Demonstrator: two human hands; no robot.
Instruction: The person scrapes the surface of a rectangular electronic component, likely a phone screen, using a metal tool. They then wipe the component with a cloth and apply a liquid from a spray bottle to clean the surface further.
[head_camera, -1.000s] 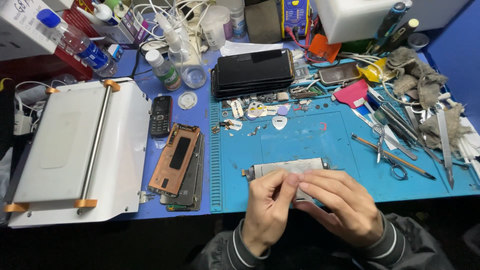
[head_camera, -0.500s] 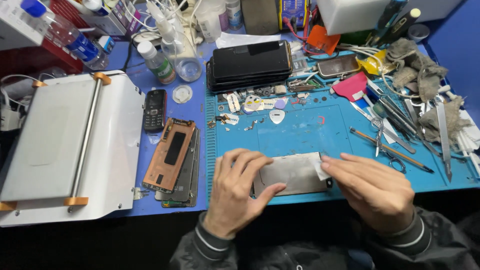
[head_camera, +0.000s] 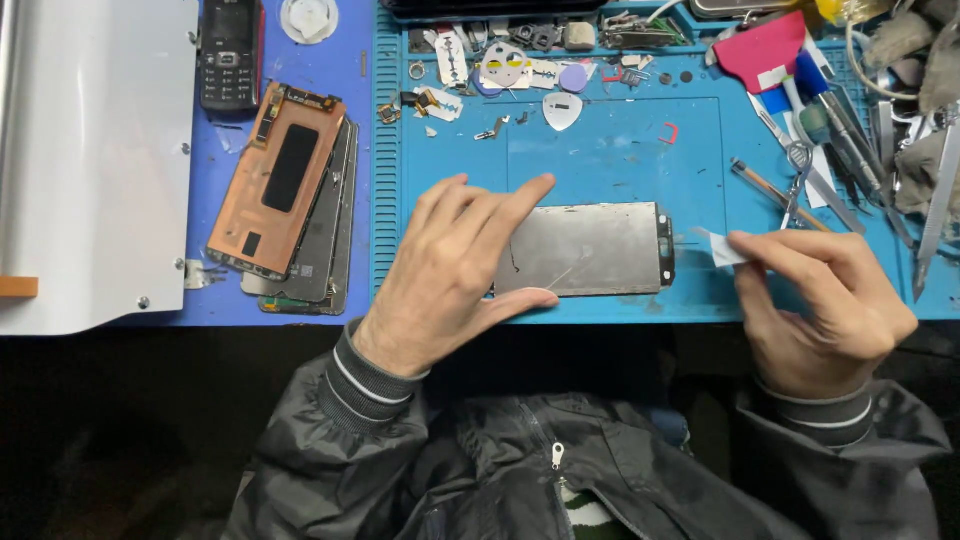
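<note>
Pressing the thin, stiff, likely fragile phone panel (head_camera: 585, 250) flat, the left hand (head_camera: 450, 275) spreads; at 3 o'clock the right hand (head_camera: 820, 295) pinches white paper (head_camera: 722, 248).

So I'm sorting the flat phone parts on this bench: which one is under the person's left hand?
The grey metal-backed panel on the teal mat, pinned by the left hand. The copper-coloured panel lies untouched on a stack further left, on the blue surface.
</note>
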